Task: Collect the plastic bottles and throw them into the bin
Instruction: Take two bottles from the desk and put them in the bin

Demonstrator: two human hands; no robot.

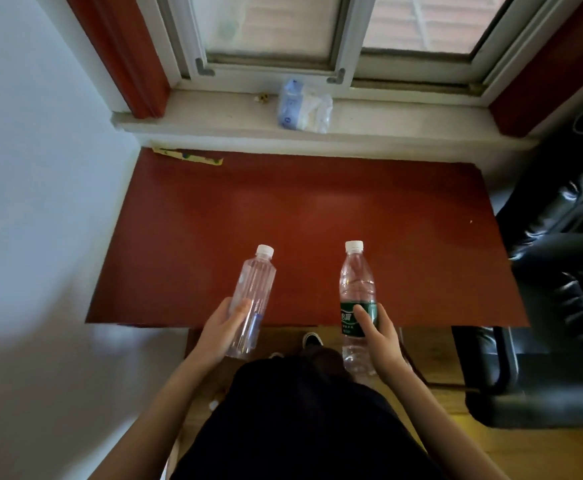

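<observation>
we hold one bottle in each hand above the near edge of the red table (317,209): our left hand (219,329) is closed round the clear bottle (253,292), leaning right, and our right hand (378,332) is closed round the green-label bottle (357,289), near upright, both caps pointing away from us. no bin is in view. the green label's print is too blurred to read

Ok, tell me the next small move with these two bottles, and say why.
Probably turn away from the desk to look for the bin, since none shows in this view. The left hand already grips the clear bottle and the right hand the green-label bottle, so both hands are full.
</observation>
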